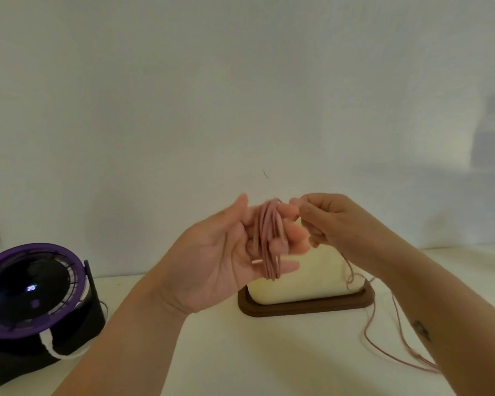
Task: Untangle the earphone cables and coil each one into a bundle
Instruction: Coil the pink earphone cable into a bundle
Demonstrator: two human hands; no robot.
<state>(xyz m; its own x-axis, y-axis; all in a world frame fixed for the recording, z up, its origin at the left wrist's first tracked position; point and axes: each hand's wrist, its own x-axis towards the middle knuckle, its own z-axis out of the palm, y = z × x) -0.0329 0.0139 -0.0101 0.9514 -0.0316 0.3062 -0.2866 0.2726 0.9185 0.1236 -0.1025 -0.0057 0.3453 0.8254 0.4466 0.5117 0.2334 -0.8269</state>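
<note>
Both hands are raised above the counter [240,352], close together. The left hand [220,252] is held palm up with its fingers spread, and several loops of one pink earphone cable [269,238] are wound around those fingers, hanging down past the palm in a loose bundle. A small pale plug tip [256,262] sticks out near the bottom of the loops. The right hand [329,221] has its fingers pressed together, pinching the same cable just beside the left fingertips. From that pinch the free length drops down, passes the lamp, and trails in two strands [383,332] across the counter under the right forearm. I count one cable only. Behind the hands stands one cream-coloured lamp [312,278] on a dark wooden base. Well off to the left sits one small fan [32,290] with a purple rim on a black stand.
</note>
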